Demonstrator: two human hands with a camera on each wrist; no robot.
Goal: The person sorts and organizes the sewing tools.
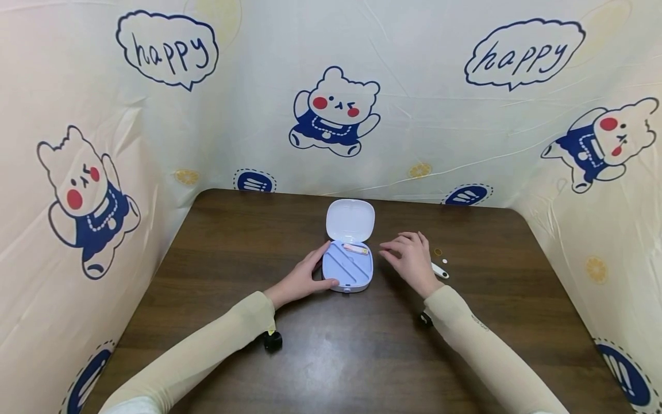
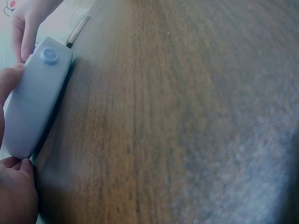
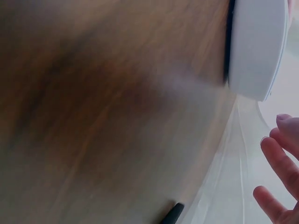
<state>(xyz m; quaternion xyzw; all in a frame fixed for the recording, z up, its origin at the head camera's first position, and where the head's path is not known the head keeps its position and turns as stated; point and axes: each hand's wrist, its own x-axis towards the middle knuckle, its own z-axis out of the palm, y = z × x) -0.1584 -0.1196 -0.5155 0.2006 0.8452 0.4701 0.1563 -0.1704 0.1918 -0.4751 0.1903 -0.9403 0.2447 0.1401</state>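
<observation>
A light-blue divided case (image 1: pixel 347 265) lies on the table with its white lid (image 1: pixel 350 221) raised at the back. A small pale strip with coloured marks (image 1: pixel 355 249) is in its upper right compartment. My left hand (image 1: pixel 301 280) grips the case from the left, thumb at the front edge and fingers along the side. To the right of the case, my right hand (image 1: pixel 411 259) hovers near its edge. In the right wrist view the fingers (image 3: pixel 280 161) are spread loosely, thumb near the index finger, with nothing seen between them. A round button (image 2: pixel 49 55) shows on the case's front.
Beyond my right hand lie a white stick-like tool (image 1: pixel 440 271), a small white round piece (image 1: pixel 445 261) and a thin yellowish ring (image 1: pixel 438 252). The brown table (image 1: pixel 233 230) meets a printed cloth (image 1: pixel 248 103) at the back and sides.
</observation>
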